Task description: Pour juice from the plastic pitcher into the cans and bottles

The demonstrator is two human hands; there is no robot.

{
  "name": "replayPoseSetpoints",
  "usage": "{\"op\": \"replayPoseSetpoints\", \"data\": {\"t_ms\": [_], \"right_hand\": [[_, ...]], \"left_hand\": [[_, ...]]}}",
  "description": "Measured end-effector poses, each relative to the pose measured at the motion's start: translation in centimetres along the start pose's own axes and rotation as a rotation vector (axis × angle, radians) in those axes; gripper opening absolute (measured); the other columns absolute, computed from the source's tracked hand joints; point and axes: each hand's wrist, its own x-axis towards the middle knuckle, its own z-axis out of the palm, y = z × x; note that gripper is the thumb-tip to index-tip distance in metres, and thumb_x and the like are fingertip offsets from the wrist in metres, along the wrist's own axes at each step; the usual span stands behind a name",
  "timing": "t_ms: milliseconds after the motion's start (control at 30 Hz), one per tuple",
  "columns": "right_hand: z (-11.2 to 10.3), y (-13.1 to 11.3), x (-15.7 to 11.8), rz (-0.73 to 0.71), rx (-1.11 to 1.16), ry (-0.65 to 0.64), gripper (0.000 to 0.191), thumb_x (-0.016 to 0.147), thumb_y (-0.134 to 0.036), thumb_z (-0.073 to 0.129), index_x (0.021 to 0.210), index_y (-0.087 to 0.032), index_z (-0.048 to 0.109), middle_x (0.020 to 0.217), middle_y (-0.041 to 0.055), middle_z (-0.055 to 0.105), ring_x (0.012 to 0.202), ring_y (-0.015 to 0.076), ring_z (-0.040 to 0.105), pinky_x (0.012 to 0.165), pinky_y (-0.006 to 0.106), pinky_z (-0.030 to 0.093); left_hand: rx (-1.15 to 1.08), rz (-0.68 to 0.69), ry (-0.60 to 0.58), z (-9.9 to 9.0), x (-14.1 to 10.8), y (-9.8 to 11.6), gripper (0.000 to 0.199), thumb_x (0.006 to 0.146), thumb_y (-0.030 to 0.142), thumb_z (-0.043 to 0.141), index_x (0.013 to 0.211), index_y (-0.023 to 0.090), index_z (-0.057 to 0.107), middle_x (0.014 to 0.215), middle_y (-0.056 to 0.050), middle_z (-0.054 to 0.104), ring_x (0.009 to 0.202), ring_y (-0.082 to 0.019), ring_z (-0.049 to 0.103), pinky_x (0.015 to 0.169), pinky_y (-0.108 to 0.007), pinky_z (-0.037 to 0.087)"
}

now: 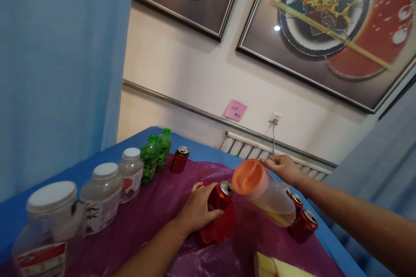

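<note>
Across a pale wall (182, 60), a pink note (235, 110) bears handwriting seemingly beginning "32"; the rest is too small to read. Below it, purple sheeting (156, 220) covers part of a blue cloth (138, 139). The left hand (194, 207) grasps a red can (218, 199), brand illegible, over a scalloped red dish (218, 230); whether they touch, I cannot tell. The right hand (283, 169) grips a tilted pitcher (271, 199), its orange lid (248, 176) beside the can. Clear jars (100, 199) carry labels with a red panel, green leaves and a red shape, wording unreadable, near green bottles (150, 159).
</note>
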Motion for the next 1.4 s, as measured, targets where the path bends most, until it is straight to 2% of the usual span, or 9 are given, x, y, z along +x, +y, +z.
{"op": "replayPoseSetpoints", "data": {"t_ms": [1033, 1400], "right_hand": [[-0.25, 0.40, 0.09, -0.016, -0.014, -0.011, 0.068, 0.076, -0.083, 0.049, 0.051, -0.024, 0.025, 0.051, -0.0057, 0.021, 0.049, 0.0093, 0.020, 0.046, 0.027, 0.015], [-0.28, 0.12, -0.08, -0.008, -0.021, -0.005, 0.070, 0.073, -0.087, 0.048, 0.050, -0.024, 0.026, 0.051, -0.0055, 0.021, 0.049, 0.0095, 0.021, 0.047, 0.027, 0.015]], "left_hand": [[0.005, 0.015, 0.012, 0.42, -0.08, -0.46, 0.077, 0.062, 0.037, 0.085, 0.132, 0.027, 0.056, 0.130, -0.009, 0.069, 0.124, -0.035, 0.059, 0.115, -0.056, 0.033], [-0.009, 0.011, 0.006, 0.29, -0.12, -0.26, 0.076, 0.063, 0.036, 0.084, 0.132, 0.026, 0.056, 0.131, -0.009, 0.068, 0.125, -0.036, 0.058, 0.115, -0.056, 0.032]]}}
